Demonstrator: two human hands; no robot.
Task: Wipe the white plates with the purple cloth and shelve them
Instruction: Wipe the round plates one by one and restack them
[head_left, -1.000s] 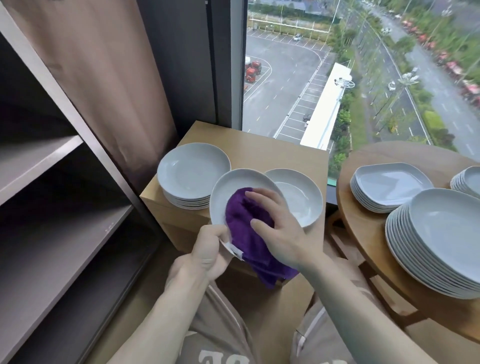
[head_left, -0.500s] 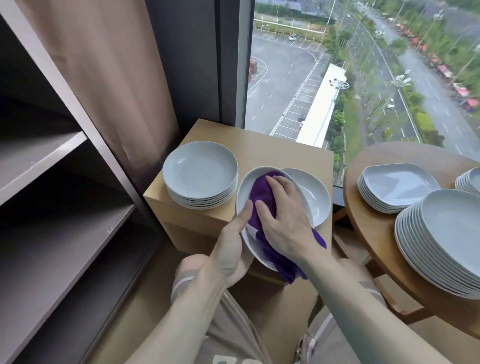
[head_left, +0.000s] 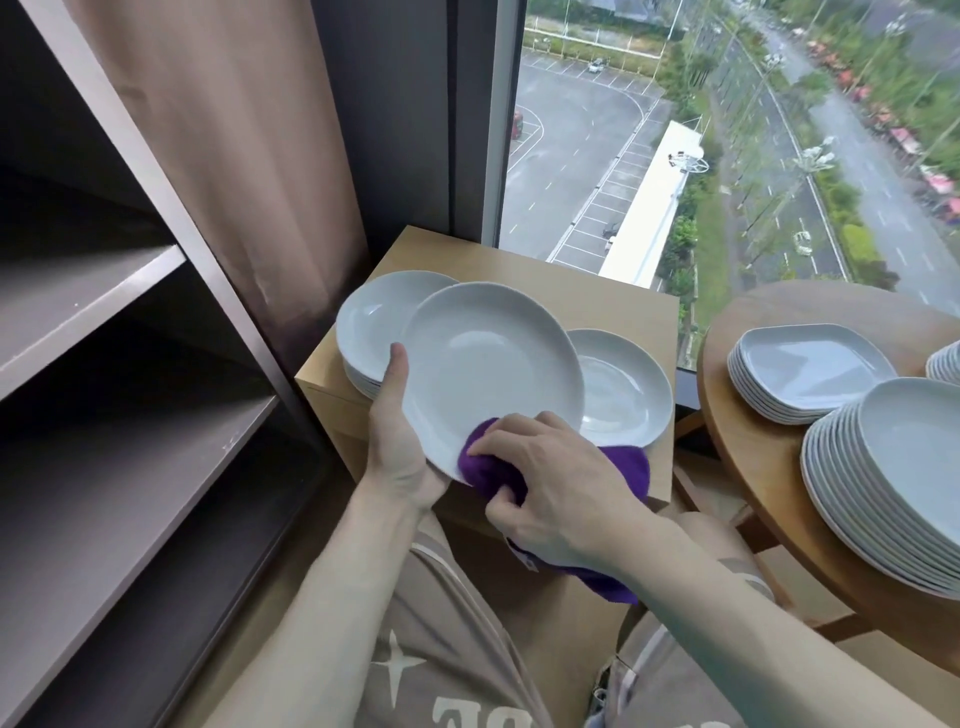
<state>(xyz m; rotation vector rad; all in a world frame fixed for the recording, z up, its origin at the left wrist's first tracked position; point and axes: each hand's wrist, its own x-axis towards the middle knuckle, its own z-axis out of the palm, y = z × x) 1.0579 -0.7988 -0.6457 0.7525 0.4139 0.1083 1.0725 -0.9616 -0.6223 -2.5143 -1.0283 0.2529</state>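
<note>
shelf unit (head_left: 130, 364) left | plate stack (head_left: 374, 322) and single plate (head_left: 623, 389) on cabinet (head_left: 597, 280) | round table (head_left: 779, 467) right

Shelves (head_left: 119, 441) look open; plate stack (head_left: 374, 332) crowds cabinet (head_left: 613, 291).

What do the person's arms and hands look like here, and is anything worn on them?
Both forearms are bare, with no sleeves in view. The left hand and right hand show no gloves, rings or watch. A dark marking, maybe a tattoo, sits on the right forearm.
</note>
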